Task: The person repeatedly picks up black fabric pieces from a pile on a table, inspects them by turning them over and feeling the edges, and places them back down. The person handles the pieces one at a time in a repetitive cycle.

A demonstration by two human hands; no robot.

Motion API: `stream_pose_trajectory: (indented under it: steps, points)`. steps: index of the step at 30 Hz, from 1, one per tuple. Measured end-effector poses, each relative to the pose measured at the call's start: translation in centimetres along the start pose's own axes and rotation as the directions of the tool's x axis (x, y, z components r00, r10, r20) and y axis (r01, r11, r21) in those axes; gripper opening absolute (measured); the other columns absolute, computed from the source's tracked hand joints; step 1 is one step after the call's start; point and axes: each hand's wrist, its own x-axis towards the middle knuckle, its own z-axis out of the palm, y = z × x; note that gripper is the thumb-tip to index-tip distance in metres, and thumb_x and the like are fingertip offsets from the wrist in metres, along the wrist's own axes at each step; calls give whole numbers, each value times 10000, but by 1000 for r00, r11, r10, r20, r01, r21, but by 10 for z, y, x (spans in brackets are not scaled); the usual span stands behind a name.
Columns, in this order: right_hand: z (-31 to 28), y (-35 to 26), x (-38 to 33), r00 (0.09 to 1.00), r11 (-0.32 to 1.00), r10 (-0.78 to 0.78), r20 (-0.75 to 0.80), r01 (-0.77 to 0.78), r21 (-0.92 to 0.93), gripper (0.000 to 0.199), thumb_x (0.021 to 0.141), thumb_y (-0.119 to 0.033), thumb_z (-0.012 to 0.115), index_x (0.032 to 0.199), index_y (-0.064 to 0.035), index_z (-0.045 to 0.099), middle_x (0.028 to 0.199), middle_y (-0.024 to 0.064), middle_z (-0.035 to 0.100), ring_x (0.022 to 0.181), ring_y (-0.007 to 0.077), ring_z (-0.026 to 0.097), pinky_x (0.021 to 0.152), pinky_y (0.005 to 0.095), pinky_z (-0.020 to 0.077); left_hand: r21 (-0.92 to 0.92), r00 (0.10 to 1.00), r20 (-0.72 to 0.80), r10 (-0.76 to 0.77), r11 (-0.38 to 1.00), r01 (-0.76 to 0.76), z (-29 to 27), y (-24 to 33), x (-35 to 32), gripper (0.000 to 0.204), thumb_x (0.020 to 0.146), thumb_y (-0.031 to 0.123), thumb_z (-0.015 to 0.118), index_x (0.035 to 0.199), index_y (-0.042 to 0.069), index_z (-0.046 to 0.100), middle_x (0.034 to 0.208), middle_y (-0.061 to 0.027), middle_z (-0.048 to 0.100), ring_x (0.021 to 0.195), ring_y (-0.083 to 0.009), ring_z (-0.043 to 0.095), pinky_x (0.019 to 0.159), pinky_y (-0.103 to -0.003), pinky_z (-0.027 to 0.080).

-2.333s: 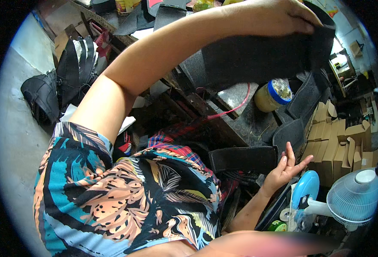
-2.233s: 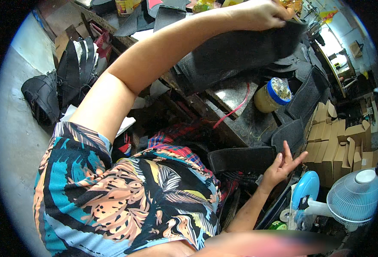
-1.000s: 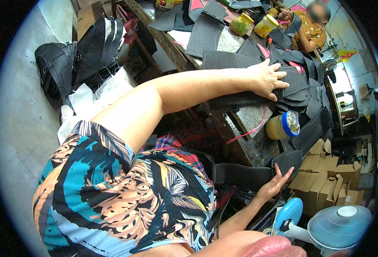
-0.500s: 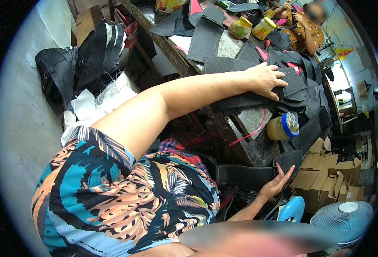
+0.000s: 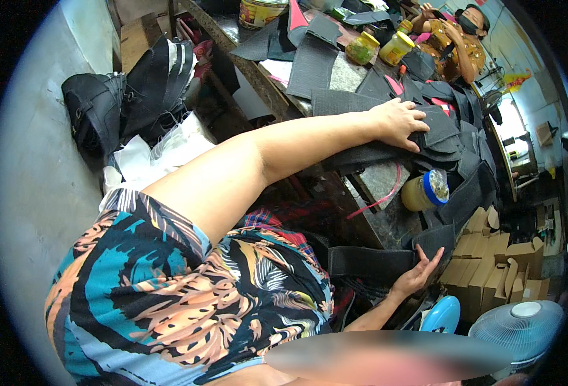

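My left arm reaches across to a worktable, where my left hand (image 5: 398,123) lies flat with fingers spread on a pile of black fabric pieces (image 5: 441,136). Lower down, my right hand (image 5: 418,271) has its fingers stretched out and apart. It touches a black fabric piece (image 5: 434,240) at the table's near edge; whether it grips that piece is hard to tell. Beside it a wide black strip (image 5: 369,262) hangs below the tabletop. Between my hands stands a jar with a blue lid (image 5: 424,190), holding something pale yellow. A pink cord (image 5: 381,198) lies left of the jar.
Farther back on the table are yellow-lidded jars (image 5: 396,49), a tub (image 5: 262,13) and more black pieces. A co-worker (image 5: 459,42) sits beyond. Cardboard boxes (image 5: 483,270), a blue round object (image 5: 442,315) and a fan (image 5: 519,331) stand at right; black bags (image 5: 97,116) are at left.
The view has shifted slightly. Both my hands stay in nearly the same places on the black fabric, and nothing has visibly been picked up or let go.
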Motion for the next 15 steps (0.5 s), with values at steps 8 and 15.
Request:
stream_pose_trajectory:
  steps: [8, 15]
  points:
    - [3, 6, 1, 1000, 999, -12, 20, 11, 30, 729, 1036, -601, 233, 1552, -92, 307, 1288, 195, 637, 1104, 300, 662, 1039, 430, 426, -6, 999, 21, -26, 1000, 26, 5, -4, -4, 659, 822, 591, 662, 1336, 182, 600, 1422, -125, 529, 1332, -366, 470, 1069, -481, 403]
    - [1, 0, 1, 999, 996, 8, 38, -11, 83, 820, 1002, -666, 232, 1563, -69, 249, 1267, 216, 637, 1180, 315, 617, 1095, 459, 371, 9, 1000, -1, -30, 1000, 30, 4, -5, -5, 649, 823, 589, 661, 1328, 186, 604, 1418, -125, 534, 1323, -362, 479, 1065, -473, 411]
